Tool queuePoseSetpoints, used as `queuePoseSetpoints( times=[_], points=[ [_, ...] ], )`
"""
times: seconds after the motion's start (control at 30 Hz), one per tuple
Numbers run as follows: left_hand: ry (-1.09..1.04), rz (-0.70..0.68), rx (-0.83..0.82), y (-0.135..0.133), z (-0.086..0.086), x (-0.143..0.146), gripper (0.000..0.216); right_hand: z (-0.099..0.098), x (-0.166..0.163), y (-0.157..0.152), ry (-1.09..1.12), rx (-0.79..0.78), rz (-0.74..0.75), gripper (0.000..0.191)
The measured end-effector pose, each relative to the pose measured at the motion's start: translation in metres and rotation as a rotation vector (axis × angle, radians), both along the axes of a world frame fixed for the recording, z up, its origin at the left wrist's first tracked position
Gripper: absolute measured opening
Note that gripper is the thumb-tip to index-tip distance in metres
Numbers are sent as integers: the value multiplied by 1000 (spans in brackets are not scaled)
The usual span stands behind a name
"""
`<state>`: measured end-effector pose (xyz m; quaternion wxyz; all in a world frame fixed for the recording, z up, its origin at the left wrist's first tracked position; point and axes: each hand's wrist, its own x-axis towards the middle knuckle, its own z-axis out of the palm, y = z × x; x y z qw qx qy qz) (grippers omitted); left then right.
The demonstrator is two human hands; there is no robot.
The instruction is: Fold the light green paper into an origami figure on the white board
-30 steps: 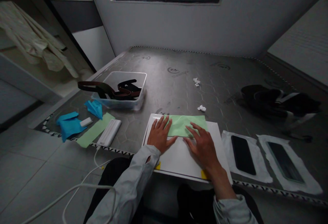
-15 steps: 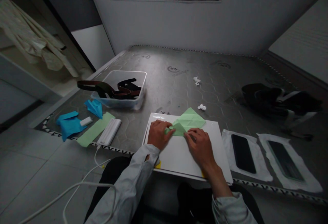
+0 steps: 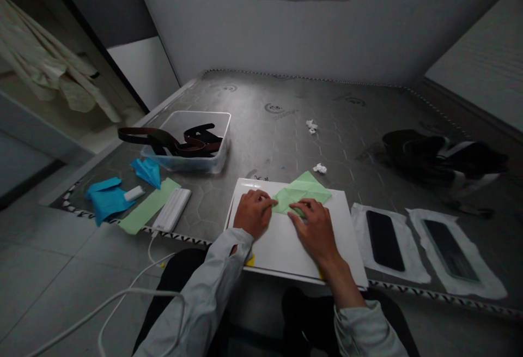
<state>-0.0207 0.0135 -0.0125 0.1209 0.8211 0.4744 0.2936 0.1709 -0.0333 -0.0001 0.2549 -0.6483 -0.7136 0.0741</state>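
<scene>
A creased sheet of light green paper (image 3: 307, 185) lies partly folded on a white box (image 3: 281, 250) before me. My left hand (image 3: 254, 212) pinches the paper's left corner between thumb and fingertips. On its lower edge, my right hand (image 3: 314, 226) presses with bent fingers, thumb and index finger close together on the paper. The fingers cover part of the lower folds.
To the left stand a clear plastic bin (image 3: 216, 163) with belts (image 3: 196, 144), blue folded paper (image 3: 108, 201), a green strip (image 3: 151, 207) and a white power bank (image 3: 174, 210) with a cable. Two phones on white cloths, one phone (image 3: 384, 240) nearer, lie right. Crumpled tissue (image 3: 320, 168) sits behind.
My right hand has shifted slightly left and up along the paper's lower edge. The raised flap near my left thumb now lies flatter. The camera view has shifted slightly.
</scene>
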Motion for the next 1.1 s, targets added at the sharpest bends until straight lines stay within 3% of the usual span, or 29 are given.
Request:
queuePoseSetpoints(
  times=[0.13,0.3,0.6,0.8,1.1],
  points=[
    [24,-13,-9,-2,3,1,22,-3,0,-1,-21,-6,84,38],
    [77,-46,-6,-3,6,2,36,-2,1,0,-38,30,85,32],
    [90,-83,4,0,-3,0,31,2,1,-1,-88,11,114,35],
    [105,-99,38,-3,0,0,44,3,0,-1,-138,17,120,28],
    [74,-218,96,0,-10,-1,26,-2,5,0,-171,58,221,33]
  ],
)
